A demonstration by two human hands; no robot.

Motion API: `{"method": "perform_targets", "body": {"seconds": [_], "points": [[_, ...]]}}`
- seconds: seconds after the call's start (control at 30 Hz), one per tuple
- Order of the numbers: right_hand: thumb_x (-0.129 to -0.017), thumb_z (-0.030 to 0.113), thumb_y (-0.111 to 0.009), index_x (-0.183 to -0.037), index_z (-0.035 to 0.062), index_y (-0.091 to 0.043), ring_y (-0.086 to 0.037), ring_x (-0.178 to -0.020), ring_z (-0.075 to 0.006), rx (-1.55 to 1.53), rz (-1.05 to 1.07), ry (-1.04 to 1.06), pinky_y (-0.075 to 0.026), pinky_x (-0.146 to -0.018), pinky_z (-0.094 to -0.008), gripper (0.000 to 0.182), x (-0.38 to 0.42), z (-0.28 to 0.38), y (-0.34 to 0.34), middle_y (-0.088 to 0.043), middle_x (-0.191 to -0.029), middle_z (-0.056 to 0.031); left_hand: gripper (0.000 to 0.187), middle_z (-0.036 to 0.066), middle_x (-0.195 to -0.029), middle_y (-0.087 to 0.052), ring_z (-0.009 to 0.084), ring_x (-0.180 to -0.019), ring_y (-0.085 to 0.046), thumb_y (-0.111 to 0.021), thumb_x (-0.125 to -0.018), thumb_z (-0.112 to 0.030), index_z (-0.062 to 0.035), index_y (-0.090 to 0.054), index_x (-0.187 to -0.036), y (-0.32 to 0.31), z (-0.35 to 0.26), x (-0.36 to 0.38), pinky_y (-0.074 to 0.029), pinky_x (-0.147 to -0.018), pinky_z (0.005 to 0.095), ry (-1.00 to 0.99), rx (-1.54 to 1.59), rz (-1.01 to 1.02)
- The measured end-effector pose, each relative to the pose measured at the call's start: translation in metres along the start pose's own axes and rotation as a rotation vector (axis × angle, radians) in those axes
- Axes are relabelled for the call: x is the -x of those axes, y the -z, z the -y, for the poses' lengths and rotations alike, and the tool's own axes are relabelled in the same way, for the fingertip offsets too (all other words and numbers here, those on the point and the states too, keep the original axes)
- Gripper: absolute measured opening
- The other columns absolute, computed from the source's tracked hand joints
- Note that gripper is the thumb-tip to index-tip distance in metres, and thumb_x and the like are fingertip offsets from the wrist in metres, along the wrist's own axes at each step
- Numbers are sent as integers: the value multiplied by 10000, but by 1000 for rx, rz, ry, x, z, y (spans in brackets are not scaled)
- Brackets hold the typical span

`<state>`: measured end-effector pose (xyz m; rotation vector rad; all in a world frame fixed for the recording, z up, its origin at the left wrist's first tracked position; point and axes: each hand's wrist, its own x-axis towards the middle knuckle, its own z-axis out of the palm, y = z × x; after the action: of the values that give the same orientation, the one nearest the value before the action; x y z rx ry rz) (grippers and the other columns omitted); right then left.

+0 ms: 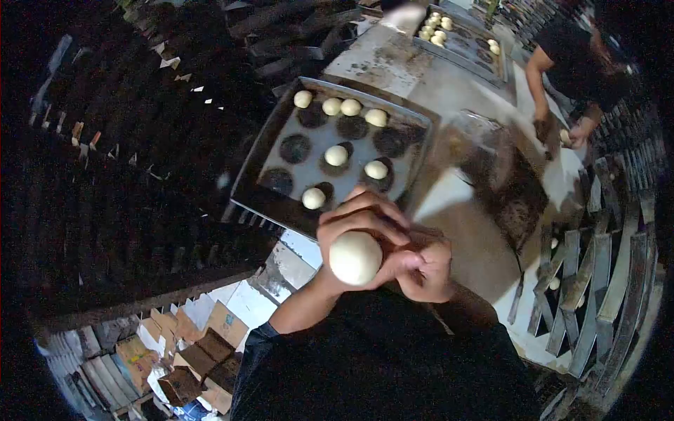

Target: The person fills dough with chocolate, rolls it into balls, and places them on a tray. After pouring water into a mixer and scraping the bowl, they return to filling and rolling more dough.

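Close to the camera, a smooth pale dough ball (355,258) rests in my left hand (351,228), whose fingers curl round it. My right hand (425,270) is closed beside it, touching the left hand; what it holds, if anything, is hidden. Just beyond my hands lies a metal tray (242,184) with dark round marks on its bottom. Several dough balls sit in it: a row along the far side, one in the middle (336,156), one to the right (375,169) and one near my left hand (313,198).
A second tray (504,64) with dough balls stands at the back. At the upper right another person's hand (583,130) touches a dough ball. Stacked metal pans (597,281) stand at the right, cardboard boxes (225,324) at the lower left. A dark patch (505,189) marks the table (484,263).
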<state>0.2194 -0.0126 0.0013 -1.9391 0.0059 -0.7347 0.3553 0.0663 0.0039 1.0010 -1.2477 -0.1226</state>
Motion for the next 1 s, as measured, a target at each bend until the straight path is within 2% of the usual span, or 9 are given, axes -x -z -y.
{"method": "perform_targets", "body": {"seconds": [0.1, 0.13, 0.27, 0.3, 0.5, 0.67, 0.77, 0.9, 1.0], "points": [[-839, 56, -651, -953, 10, -667, -657, -867, -271, 272, -49, -86, -518, -772, -374, 124, -47, -6, -33, -663, -926, -121, 199, 94, -835, -688, 249, -796, -660, -782, -723, -167, -49, -668, -835, 74, 11, 18, -499, -752, 352, 281, -465, -30], [-848, 67, -646, -1068, 4, -658, -627, -1013, -307, 259, -93, -94, -492, -883, -392, 229, -63, -6, -41, -638, -1089, -163, 158, 93, -708, -615, 248, -663, -611, -769, -729, -109, -44, -628, -751, 94, 26, 16, -462, -620, 347, 209, -519, 17], [-860, 94, -650, -1138, -53, -602, -560, -1139, -367, 395, 141, 171, -466, -938, -429, 317, -119, -17, -96, -551, -1250, -224, 123, 79, -721, -648, 249, -632, -637, -709, -720, -75, -23, -636, -803, 128, 78, 45, -491, -577, 309, 383, -199, -46], [-847, 72, -648, -1130, -50, -597, -560, -1127, -366, 405, 219, 193, -467, -933, -426, 313, -124, -31, -114, -556, -1227, -219, 157, 80, -769, -666, 241, -673, -654, -703, -716, -80, -21, -649, -852, 136, 87, 45, -506, -611, 299, 290, -221, -37], [-899, 46, -551, -1018, -40, -599, -641, -943, -338, 126, 133, -142, -505, -835, -377, 155, -164, -113, -157, -632, -1065, -169, 490, 1, -899, -621, 82, -816, -569, -796, -704, 15, -5, -589, -1148, 216, 103, 60, -477, -706, 220, 1018, 124, 118], [-912, 283, -597, -1401, -25, -336, -312, -1332, -425, 851, 493, 5, -319, -1089, -471, 634, -159, -262, -187, -235, -1483, -241, 419, -25, -880, -453, 92, -827, -494, -662, -821, 29, -16, -547, -1222, 289, 93, 58, -453, -755, 228, 894, -58, -431], [-920, 321, -586, -1419, -20, -318, -249, -1376, -426, 608, 596, -224, -279, -1109, -496, 661, -153, -260, -179, -164, -1529, -224, 346, -34, -848, -445, 70, -794, -481, -655, -838, 13, -8, -574, -1173, 295, 94, 42, -422, -714, 203, 898, -112, -549], [-915, 251, -600, -1443, 38, -321, -250, -1394, -394, 455, 150, -111, -285, -1105, -491, 634, -155, -184, -135, -164, -1535, -220, 297, -34, -827, -502, 77, -706, -476, -602, -894, -48, -58, -607, -1191, 244, 136, -4, -419, -639, 227, 975, 118, -275], [-872, 183, -634, -1365, 30, -436, -429, -1268, -374, 499, -79, -149, -369, -1043, -456, 552, -110, -147, -105, -401, -1398, -207, 279, 3, -873, -587, 124, -676, -524, -581, -919, -145, -100, -624, -1191, 200, 247, -24, -437, -592, 273, 1225, 217, -229]]}}
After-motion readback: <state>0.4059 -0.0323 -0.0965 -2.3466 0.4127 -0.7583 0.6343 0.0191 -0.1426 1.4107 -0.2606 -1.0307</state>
